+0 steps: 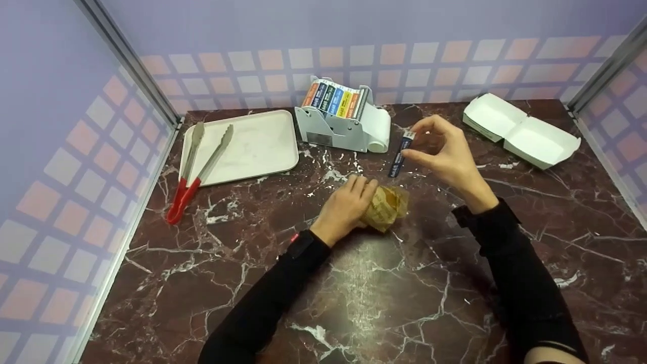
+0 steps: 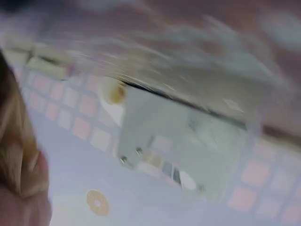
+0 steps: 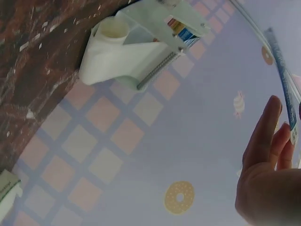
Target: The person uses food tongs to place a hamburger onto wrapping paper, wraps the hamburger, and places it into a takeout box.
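A dark blue printed label strip (image 1: 398, 163) is pinched at its upper, pale end between the thumb and fingers of my right hand (image 1: 450, 156). It hangs slanted between the label dispenser and a package in yellow-brown printed paper (image 1: 385, 208). My left hand (image 1: 344, 206) grips that package from its left side, close over the table. An orange-tan patch shows through the wrapper. In the right wrist view the strip (image 3: 283, 82) rises straight above the fingers. The left wrist view is blurred.
Behind the hands stands a grey label dispenser (image 1: 326, 135) with several coloured label rolls and a white roll of backing. Red-handled tongs (image 1: 186, 194) lie across a pale tray (image 1: 268, 146) at the left. At the back right sits an unfolded white carton (image 1: 538, 139). Patterned walls enclose the marbled table.
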Demonstrator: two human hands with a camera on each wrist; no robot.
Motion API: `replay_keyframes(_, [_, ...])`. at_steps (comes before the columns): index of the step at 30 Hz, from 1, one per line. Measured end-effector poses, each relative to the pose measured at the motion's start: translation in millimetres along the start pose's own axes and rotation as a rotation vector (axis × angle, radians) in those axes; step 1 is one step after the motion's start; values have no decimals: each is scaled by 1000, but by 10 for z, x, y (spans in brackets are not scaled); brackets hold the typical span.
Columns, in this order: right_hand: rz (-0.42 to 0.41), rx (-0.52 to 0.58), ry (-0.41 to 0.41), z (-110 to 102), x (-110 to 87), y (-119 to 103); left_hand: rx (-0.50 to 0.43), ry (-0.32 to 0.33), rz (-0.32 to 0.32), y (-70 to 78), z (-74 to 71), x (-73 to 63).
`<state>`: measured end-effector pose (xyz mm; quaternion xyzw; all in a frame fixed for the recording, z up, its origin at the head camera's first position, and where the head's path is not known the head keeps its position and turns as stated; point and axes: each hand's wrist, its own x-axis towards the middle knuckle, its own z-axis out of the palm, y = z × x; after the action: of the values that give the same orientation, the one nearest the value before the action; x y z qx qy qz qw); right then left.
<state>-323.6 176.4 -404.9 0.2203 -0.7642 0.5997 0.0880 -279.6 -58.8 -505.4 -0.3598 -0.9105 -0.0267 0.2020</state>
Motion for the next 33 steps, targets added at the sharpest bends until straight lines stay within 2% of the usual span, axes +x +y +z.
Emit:
replay_keyframes(3, [31, 77, -62, 64, 16, 16, 140, 160, 33, -42, 17, -25])
replay_keyframes(5, [48, 105, -92, 107, 25, 21, 199, 254, 57, -62, 36, -27])
replay_keyframes(7, [58, 114, -104, 134, 29, 22, 241, 326, 75, -76, 53, -21])
replay_keyframes(9, [71, 121, -109, 145, 29, 28, 269, 367, 85, -90, 69, -19])
replay_keyframes(19, [90, 200, -130, 191, 16, 71, 399, 459, 148, -119, 92, -29])
replay_keyframes(26, [119, 316, -152, 154, 4, 73, 464, 549, 209, -121, 102, -15])
replay_keyframes(33, [160, 290, -179, 194, -24, 99, 480, 554, 219, -115, 117, -15])
